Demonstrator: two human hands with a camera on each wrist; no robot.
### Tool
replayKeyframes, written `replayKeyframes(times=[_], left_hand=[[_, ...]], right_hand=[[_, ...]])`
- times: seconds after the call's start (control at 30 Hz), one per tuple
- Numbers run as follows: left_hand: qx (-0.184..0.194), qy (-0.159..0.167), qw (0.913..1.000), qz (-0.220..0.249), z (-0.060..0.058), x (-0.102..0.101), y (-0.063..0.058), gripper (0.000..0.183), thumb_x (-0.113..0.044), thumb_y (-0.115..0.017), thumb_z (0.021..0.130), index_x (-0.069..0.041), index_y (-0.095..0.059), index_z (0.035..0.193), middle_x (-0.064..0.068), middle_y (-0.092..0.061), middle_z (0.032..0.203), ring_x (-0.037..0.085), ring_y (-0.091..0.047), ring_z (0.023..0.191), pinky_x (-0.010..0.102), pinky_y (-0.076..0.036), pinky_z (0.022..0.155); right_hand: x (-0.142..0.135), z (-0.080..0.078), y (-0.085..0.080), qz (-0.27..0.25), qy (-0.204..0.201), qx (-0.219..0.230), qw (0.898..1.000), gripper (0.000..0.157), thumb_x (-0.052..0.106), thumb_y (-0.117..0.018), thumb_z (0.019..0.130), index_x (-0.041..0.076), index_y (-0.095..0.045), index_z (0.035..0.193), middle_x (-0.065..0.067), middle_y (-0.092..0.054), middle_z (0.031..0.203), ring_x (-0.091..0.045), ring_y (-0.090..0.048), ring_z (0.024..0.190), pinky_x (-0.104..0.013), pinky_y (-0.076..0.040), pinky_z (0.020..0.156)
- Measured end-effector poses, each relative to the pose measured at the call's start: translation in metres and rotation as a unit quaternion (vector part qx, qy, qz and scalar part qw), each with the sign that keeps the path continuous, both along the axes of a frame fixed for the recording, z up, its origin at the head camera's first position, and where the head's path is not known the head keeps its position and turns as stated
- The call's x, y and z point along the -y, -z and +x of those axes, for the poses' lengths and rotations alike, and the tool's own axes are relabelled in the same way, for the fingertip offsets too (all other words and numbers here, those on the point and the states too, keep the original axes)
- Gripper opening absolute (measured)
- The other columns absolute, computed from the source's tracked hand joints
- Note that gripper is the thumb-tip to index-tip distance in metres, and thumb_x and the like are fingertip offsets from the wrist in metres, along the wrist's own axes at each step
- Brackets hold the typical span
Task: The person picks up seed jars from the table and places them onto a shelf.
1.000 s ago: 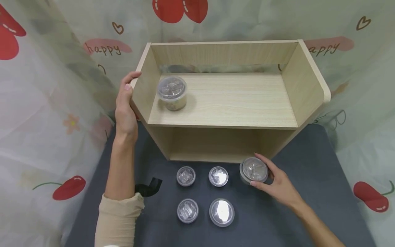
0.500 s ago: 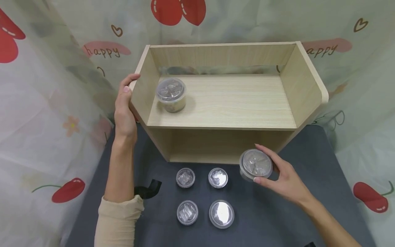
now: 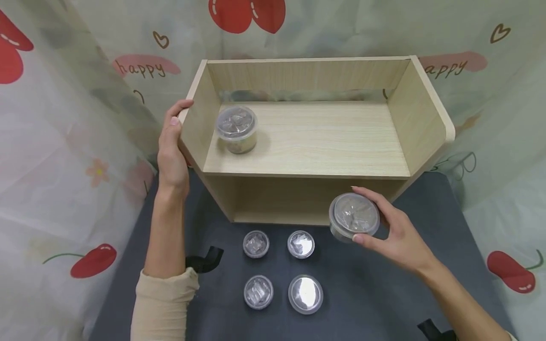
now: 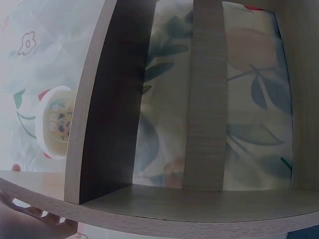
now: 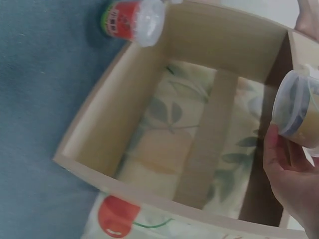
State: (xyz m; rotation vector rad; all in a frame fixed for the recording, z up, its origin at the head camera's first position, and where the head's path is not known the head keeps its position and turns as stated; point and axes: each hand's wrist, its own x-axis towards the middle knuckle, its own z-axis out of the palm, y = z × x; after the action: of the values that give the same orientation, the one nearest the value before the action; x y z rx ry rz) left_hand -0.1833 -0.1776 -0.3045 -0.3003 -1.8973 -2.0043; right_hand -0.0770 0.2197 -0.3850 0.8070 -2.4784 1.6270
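My left hand (image 3: 172, 161) grips the left side panel of a pale two-tier wooden shelf (image 3: 324, 137), its fingertips over the edge. My right hand (image 3: 394, 232) holds a clear lidded plastic cup (image 3: 355, 215) by its sides, thumb in front and fingers behind. This cup hangs above the table, just before the lower compartment's right end. In the right wrist view the cup (image 5: 299, 109) shows yellowish contents, tilted across the picture. A similar lidded cup (image 3: 236, 130) stands on the upper board at the left, close to the side panel.
Several lidded cups stand on the dark table (image 3: 350, 303) before the shelf, including a front-right cup (image 3: 305, 294) and a back-left cup (image 3: 256, 244). Black straps (image 3: 205, 260) hang by the left forearm. A printed curtain (image 3: 85, 156) surrounds the table.
My right hand has raised the cup off the table, and it now looks larger and higher in the head view. The left hand keeps its hold on the shelf.
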Motion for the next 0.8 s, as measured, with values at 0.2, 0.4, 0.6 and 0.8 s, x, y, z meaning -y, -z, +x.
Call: replayKeyframes(times=[0.2,0.4,0.6,0.8], left_hand=[[0.005,-0.001,1.0,-0.005,0.001,0.001,0.001,0.042,-0.033,-0.031,0.104,-0.022,-0.055,0.137,0.013,-0.052,0.119,0.029,-0.052,0.085,0.04,-0.043,0.063],[0.008,-0.002,0.9999,-0.007,0.003,0.001,0.001,0.042,-0.033,-0.031,0.104,-0.022,-0.055,0.137,0.014,-0.052,0.119,0.03,-0.053,0.086,0.041,-0.044,0.062],[0.009,0.002,0.9999,-0.006,0.002,0.001,0.0,0.042,-0.034,-0.031,0.104,-0.022,-0.055,0.137,0.016,-0.053,0.114,0.03,-0.054,0.081,0.039,-0.045,0.056],[0.006,0.005,1.0,-0.002,0.002,0.0,-0.001,0.042,-0.034,-0.031,0.105,-0.022,-0.055,0.137,0.016,-0.053,0.113,0.03,-0.054,0.08,0.039,-0.044,0.057]], right_hand=[[0.005,-0.008,-0.016,0.005,-0.007,-0.01,1.0,0.091,-0.009,-0.08,0.072,0.014,-0.04,0.15,-0.005,-0.056,0.131,-0.014,-0.058,0.111,-0.018,-0.046,0.092],[0.012,-0.016,-0.033,0.005,-0.011,-0.024,1.0,0.091,-0.008,-0.079,0.071,0.015,-0.04,0.15,-0.005,-0.057,0.13,-0.014,-0.058,0.109,-0.018,-0.048,0.088],[0.018,-0.027,-0.048,-0.02,-0.024,-0.046,0.998,0.087,-0.01,-0.076,0.072,0.01,-0.04,0.15,-0.008,-0.056,0.131,-0.016,-0.057,0.11,-0.019,-0.046,0.091],[0.023,-0.036,-0.062,-0.041,-0.02,-0.053,0.998,0.086,-0.011,-0.074,0.074,0.009,-0.041,0.15,-0.008,-0.055,0.132,-0.018,-0.055,0.112,-0.02,-0.043,0.094]])
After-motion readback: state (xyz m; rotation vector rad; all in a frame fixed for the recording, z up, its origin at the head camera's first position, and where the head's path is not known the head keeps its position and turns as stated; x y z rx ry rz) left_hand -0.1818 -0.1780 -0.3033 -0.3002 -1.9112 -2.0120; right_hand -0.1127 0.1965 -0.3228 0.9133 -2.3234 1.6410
